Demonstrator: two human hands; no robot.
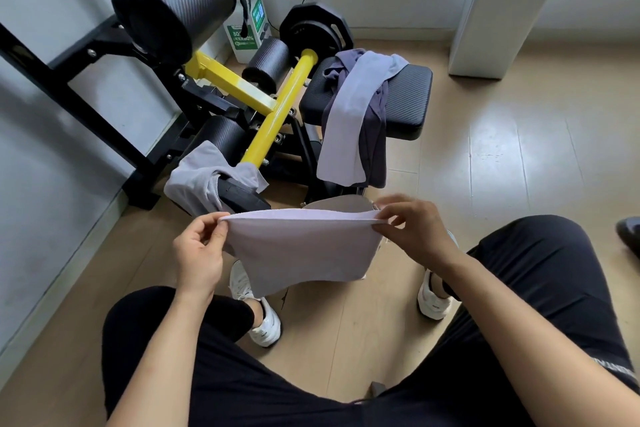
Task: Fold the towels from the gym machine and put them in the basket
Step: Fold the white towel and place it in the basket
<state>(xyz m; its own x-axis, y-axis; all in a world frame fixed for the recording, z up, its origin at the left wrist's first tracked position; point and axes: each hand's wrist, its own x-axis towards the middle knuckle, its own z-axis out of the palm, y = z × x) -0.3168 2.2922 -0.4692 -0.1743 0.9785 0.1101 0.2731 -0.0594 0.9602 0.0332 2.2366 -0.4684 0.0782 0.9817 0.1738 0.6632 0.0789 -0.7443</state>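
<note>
Black-trousered knees (540, 288) frame the person's two hands, the left hand (199, 250) and the right hand (414, 229) each pinching a top corner of a pale lilac towel (301, 250), which hangs doubled over and slack between them above the floor. It looks light, soft and floppy, best held at the corners or along the folded edge. More towels (349, 118) lie draped over the gym machine's seat pad (412, 94), another (197, 177) on its foot; no basket shows.

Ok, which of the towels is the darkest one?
The dark purple-grey towel on the black seat pad, lying under the pale lilac towel. The held towel and the grey towel on the machine's foot are lighter.
</note>
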